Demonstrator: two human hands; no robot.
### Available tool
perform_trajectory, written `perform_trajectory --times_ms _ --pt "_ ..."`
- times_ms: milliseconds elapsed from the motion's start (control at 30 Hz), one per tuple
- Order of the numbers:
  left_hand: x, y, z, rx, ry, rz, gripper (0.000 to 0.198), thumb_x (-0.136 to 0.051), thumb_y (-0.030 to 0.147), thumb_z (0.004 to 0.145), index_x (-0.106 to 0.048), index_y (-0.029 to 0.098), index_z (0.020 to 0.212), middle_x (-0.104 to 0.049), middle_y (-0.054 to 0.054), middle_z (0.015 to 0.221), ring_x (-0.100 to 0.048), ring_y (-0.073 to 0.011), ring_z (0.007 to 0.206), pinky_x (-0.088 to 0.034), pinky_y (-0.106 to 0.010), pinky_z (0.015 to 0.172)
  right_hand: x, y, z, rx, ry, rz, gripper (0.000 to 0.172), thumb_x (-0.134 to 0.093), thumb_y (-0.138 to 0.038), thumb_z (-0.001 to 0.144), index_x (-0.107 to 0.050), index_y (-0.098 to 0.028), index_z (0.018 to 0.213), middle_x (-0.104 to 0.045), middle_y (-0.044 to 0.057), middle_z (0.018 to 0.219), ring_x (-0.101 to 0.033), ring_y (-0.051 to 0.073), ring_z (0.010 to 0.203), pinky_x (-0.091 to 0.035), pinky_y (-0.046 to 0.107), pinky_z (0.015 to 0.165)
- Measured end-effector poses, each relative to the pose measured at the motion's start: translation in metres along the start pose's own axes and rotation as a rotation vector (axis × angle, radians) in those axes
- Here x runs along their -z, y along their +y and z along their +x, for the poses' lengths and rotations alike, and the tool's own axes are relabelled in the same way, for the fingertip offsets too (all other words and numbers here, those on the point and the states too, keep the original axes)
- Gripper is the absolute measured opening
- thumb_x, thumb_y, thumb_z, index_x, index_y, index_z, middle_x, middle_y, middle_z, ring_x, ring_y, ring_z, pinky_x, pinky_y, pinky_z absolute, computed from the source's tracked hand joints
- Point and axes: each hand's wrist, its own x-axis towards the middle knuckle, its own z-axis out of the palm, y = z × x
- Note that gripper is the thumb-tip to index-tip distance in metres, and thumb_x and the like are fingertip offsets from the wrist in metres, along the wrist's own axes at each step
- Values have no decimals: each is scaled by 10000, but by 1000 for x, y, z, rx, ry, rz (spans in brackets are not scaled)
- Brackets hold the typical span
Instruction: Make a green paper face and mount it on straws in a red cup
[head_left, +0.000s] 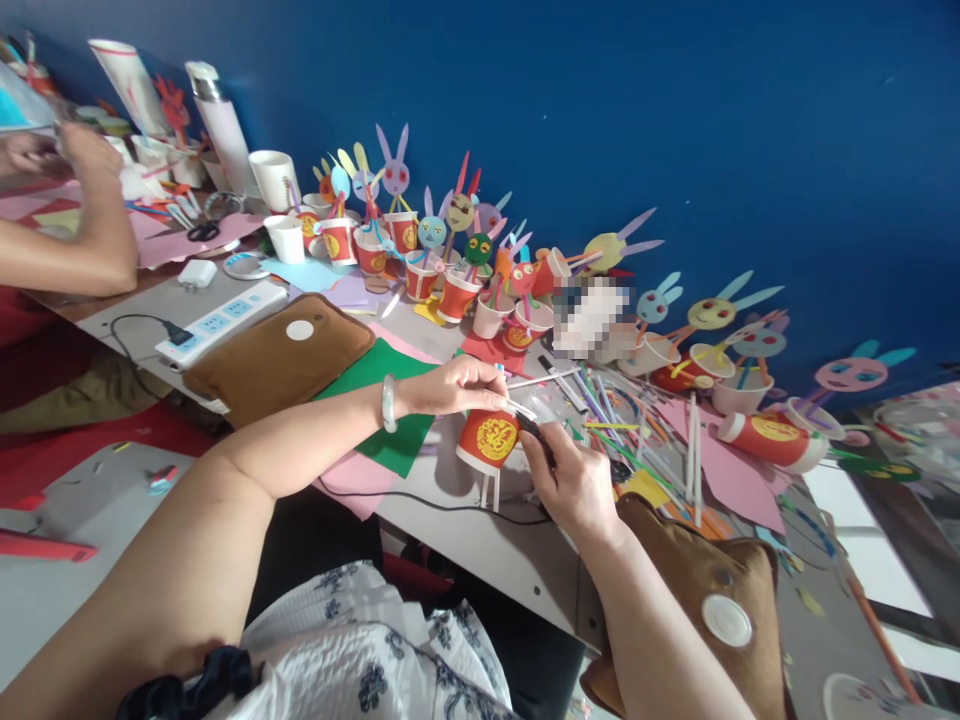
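Note:
Just above a red paper cup with a yellow emblem, my left hand pinches a thin white stick. Close on its right, my right hand is wrapped round a dark-handled tool, whose tip reaches the stick. The type of tool is hard to make out. The cup stands near the table's front edge, and two white strips show below it. Green paper lies beneath my left forearm.
Paper cups with rabbit-headed figures line the back wall. Brown cushions lie left and right, with a power strip at the left. Coloured sticks are scattered right of the cup. Another person's arm is at far left.

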Motion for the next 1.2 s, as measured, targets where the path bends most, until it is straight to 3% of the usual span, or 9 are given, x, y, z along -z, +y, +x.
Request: perform_trajectory --times_ms 633,800,967,1067,1133,1200 --pt "2 5 -1 59 -19 -58 208 -715 318 821 -656 123 779 -603 1 730 -524 -90 693 -415 -229 685 2 -1 1 51 -8 158 239 -512 -291 980 -506 -193 762 -445 -56 534 -400 74 432 -316 211 463" --pt "-1 3 0 24 16 -116 228 -733 337 815 -663 123 777 -617 -1 728 -531 -89 688 -440 -237 702 4 -3 1 2 92 310 201 -541 -298 955 -498 -204 782 -407 -77 515 -338 70 424 -319 205 437" --pt "-8 -6 2 7 115 -193 228 -729 349 829 -701 129 884 -681 -24 836 -597 -111 779 -470 -244 754 5 -7 -2 -146 223 354 261 -653 -399 862 -511 -212 749 -466 -65 522 -396 83 444 -350 218 436" --pt "-14 -9 2 12 84 -201 239 -704 332 859 -728 147 1009 -720 -61 994 -631 -135 890 -479 -259 817 0 -8 -4 -316 272 375 256 -732 -388 789 -553 -207 774 -523 -58 559 -439 89 466 -395 227 466" --pt "-16 -9 1 9 43 -212 220 -673 307 886 -738 154 1030 -726 -70 1032 -636 -139 923 -478 -266 845 -2 -7 -3 -407 287 433 253 -743 -372 779 -606 -201 905 -566 -46 626 -469 97 495 -421 234 489" --pt "-18 -8 0 18 20 -236 190 -655 274 900 -744 160 1023 -728 -66 1032 -635 -139 937 -475 -271 863 -4 -4 0 -446 266 531 378 -744 -388 782 -619 -202 1086 -596 -30 689 -504 112 532 -440 244 505"
